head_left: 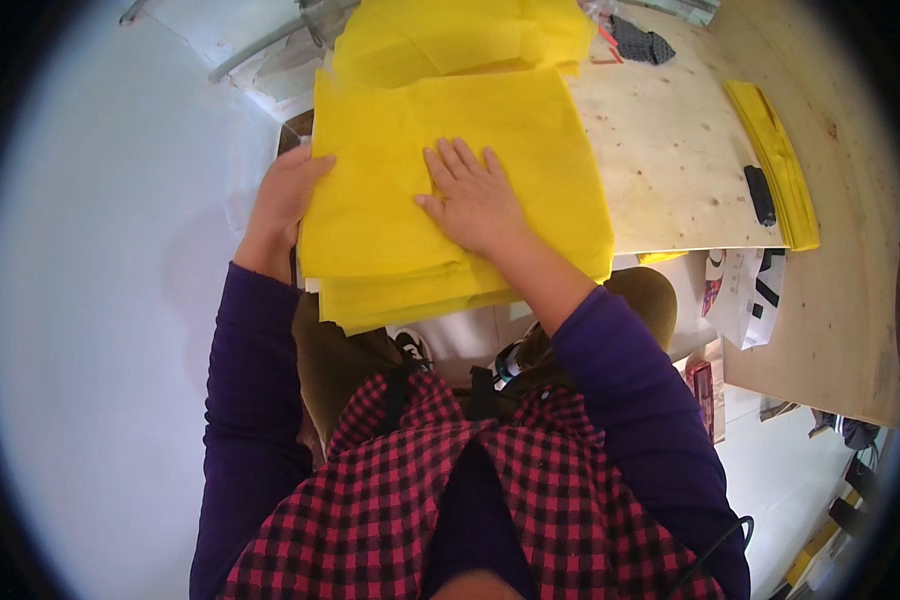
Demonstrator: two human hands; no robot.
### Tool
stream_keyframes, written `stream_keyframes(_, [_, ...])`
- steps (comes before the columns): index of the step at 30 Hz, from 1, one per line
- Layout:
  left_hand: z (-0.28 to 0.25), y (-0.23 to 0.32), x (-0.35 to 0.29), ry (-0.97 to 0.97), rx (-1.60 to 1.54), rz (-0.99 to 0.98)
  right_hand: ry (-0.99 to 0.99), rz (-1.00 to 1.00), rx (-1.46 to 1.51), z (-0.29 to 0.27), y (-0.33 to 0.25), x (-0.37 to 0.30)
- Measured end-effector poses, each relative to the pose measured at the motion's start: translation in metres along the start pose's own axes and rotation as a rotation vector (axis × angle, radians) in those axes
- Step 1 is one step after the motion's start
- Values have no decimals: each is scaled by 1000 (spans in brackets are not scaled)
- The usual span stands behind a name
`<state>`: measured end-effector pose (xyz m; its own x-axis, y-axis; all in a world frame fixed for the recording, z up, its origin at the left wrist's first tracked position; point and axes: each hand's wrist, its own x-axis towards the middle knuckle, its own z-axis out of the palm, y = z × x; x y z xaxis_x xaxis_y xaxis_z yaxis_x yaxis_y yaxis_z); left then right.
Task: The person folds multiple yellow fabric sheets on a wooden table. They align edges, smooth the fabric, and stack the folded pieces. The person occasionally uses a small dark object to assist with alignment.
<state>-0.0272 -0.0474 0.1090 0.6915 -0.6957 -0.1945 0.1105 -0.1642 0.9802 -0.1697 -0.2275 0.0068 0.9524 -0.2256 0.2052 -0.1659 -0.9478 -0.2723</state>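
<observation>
A stack of yellow fabric sheets (370, 230) lies before me, its lower sheets showing at the near edge. My right hand (473, 197) rests flat on the top sheet with its fingers spread. At the stack's left edge, my left hand (292, 190) grips the fabric, the thumb on top and the other fingers mostly hidden beneath or behind the edge. More yellow fabric (450, 40) is heaped beyond the far side of the stack.
To the right is a light wooden tabletop (660, 150) with a folded yellow strip (775, 165) and a black object (759, 195) on it. A dark grey cloth (640, 42) lies at the far end. Below the table's edge stands a white printed bag (745, 295). A white wall (100, 300) is at left.
</observation>
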Motion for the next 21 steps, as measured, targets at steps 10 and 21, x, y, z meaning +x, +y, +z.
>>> stream_keyframes(10, [135,15,21,-68,1385,660,-96,-22,120,-11,4,0])
stream_keyframes(21, [3,13,7,137,396,21,304,-152,336,5,11,-2])
